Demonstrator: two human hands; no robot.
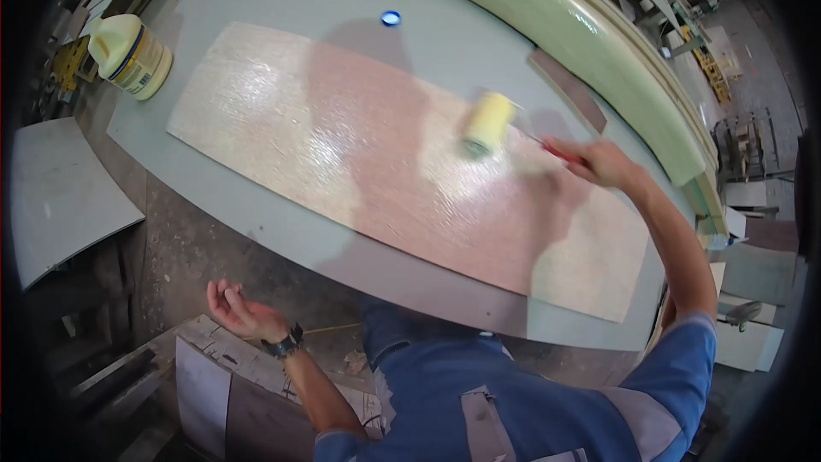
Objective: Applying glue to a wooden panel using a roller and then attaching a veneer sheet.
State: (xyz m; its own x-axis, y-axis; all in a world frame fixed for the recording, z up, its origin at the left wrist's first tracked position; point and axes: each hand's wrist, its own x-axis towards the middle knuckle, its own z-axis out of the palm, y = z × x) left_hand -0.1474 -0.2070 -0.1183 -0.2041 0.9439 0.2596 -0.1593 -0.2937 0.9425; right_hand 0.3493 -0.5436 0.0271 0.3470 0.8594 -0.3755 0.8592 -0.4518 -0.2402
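Blue cap and jug (pale yellow) sit off the board.

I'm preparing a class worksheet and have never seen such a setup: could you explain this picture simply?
There is no machine, just a person's two bare hands. A fisheye camera on the person's head looks down, so straight edges bend. The right hand grips a yellow roller by its red handle; blur hides whether it touches the shiny panel. That panel lies on a grey table, with a blue cap beyond it and a cream jug near the left end. The left hand is off the table, with nothing visible in it.
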